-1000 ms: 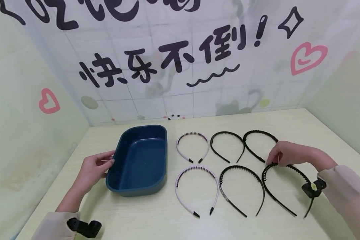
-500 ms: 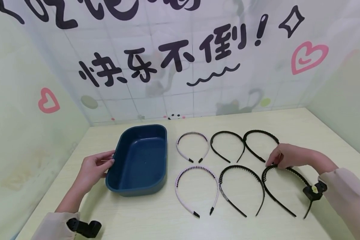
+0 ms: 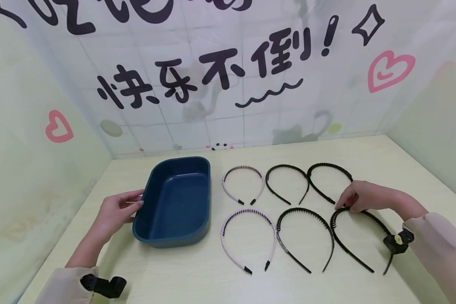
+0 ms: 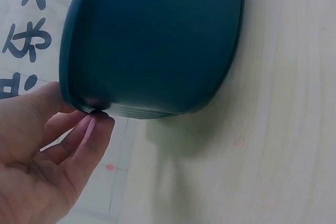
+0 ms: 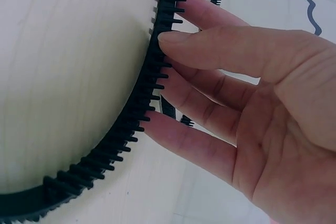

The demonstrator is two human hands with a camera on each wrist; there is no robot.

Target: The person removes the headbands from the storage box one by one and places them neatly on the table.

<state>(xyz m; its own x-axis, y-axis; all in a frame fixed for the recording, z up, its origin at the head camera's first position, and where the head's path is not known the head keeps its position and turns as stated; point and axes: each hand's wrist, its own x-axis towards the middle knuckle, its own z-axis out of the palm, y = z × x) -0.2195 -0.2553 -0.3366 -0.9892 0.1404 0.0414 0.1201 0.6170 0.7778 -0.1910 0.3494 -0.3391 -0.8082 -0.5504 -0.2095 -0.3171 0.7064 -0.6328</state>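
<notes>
At the left, my left hand [image 3: 115, 213] pinches the left rim of a dark blue plastic basin [image 3: 203, 234], which has nothing in it. The left wrist view shows the thumb and fingertips at the edge of the basin [image 4: 157, 40]. On the right, my right hand [image 3: 365, 196] holds the top of the front-right black toothed headband [image 3: 351, 251] between thumb and fingers. Up close in the right wrist view, the thumb presses one side of this headband [image 5: 134, 108] with the fingers behind it. The headband's ends still point toward the front of the table.
More headbands lie in two rows: a white one [image 3: 225, 249] and a black one [image 3: 331, 236] in front, then a white one [image 3: 224, 185], a black one [image 3: 275, 194] and another black one [image 3: 319, 192] behind. A printed backdrop [image 3: 228, 126] stands at the table's [image 3: 197, 274] back edge.
The head view has shifted very slightly. Both hands keep their grips, and the basin and headbands stay in place.
</notes>
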